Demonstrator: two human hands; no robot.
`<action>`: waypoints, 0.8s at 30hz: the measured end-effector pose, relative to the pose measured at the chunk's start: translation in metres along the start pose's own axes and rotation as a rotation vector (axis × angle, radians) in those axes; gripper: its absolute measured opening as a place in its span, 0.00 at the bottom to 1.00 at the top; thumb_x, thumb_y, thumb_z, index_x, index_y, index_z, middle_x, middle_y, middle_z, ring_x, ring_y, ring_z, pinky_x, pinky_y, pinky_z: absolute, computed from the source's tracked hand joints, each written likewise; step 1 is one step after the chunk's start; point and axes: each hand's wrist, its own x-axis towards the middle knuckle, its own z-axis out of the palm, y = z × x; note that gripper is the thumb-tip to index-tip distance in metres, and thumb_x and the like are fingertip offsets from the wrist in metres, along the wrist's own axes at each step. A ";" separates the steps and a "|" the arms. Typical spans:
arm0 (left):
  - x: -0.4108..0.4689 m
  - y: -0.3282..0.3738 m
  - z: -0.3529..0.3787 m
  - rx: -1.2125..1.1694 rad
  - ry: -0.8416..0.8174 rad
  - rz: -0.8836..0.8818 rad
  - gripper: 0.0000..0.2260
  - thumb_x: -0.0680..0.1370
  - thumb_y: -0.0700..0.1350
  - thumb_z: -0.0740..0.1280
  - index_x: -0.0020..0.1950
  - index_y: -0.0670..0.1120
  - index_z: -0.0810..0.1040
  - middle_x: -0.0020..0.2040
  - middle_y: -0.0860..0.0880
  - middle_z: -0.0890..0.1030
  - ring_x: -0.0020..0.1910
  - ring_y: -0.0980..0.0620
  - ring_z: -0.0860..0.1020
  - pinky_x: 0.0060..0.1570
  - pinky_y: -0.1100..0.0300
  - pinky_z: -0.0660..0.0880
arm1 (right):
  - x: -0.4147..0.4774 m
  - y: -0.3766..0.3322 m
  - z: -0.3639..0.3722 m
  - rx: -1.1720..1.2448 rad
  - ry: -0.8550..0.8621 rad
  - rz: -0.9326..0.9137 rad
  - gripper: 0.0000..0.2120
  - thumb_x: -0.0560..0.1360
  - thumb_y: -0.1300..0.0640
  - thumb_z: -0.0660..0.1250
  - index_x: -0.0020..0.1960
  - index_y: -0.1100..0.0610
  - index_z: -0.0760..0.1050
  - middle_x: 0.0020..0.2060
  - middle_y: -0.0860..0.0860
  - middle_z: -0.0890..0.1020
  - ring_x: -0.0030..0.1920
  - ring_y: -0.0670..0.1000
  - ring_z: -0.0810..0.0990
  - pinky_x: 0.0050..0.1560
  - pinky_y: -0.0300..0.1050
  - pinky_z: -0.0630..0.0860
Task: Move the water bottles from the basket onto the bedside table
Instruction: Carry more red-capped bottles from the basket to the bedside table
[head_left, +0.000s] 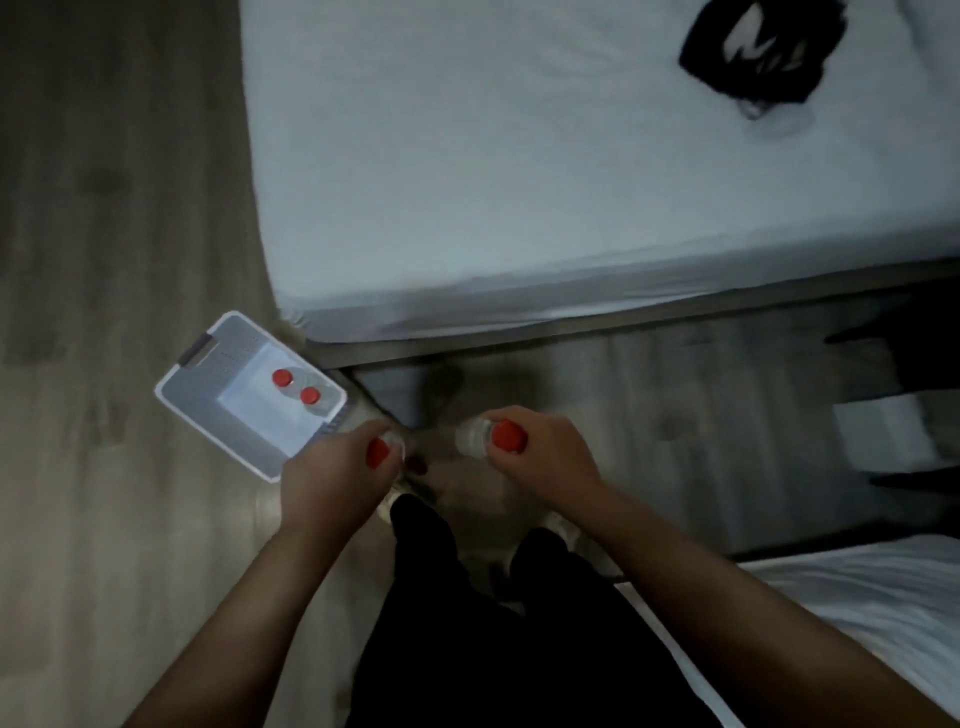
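Left hand (337, 470) is curled round the neck of a red-capped water bottle (378, 452), at the basket's near-right edge. Right hand (543, 452) grips a second bottle (475, 439) by its red cap, clear body pointing left. The two bottles are near each other, not touching.

Basket (234, 353) sits on the floor just beside the bed's corner. Two more bottles (282, 378) stand inside against its right wall.

Open wood-grain floor (104, 208) lies to the left. A narrower strip runs between the bed (519, 156) and a second bed (857, 597). Dark furniture (904, 358) at the right edge is blurred. A black object (758, 57) lies on the pale sheet.

The basket is rectangular, white-rimmed, with perforated grey plastic walls.
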 end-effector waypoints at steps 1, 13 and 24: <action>-0.003 0.024 0.003 0.001 -0.009 0.040 0.15 0.74 0.59 0.62 0.57 0.58 0.78 0.48 0.47 0.84 0.48 0.44 0.81 0.43 0.56 0.74 | -0.015 0.021 -0.017 0.010 0.033 0.038 0.19 0.68 0.45 0.69 0.58 0.45 0.77 0.50 0.47 0.84 0.49 0.48 0.82 0.51 0.46 0.78; -0.035 0.314 0.042 -0.239 -0.005 0.491 0.16 0.70 0.63 0.59 0.51 0.59 0.79 0.41 0.52 0.84 0.44 0.47 0.81 0.40 0.58 0.76 | -0.174 0.225 -0.186 0.234 0.545 0.408 0.16 0.67 0.47 0.72 0.53 0.50 0.79 0.45 0.51 0.83 0.46 0.51 0.81 0.49 0.45 0.78; 0.005 0.471 0.032 -0.515 -0.049 0.706 0.10 0.67 0.58 0.65 0.40 0.54 0.80 0.34 0.53 0.82 0.37 0.54 0.80 0.40 0.56 0.77 | -0.214 0.284 -0.272 0.476 0.990 0.479 0.05 0.68 0.56 0.73 0.44 0.54 0.81 0.39 0.51 0.83 0.39 0.47 0.79 0.37 0.26 0.72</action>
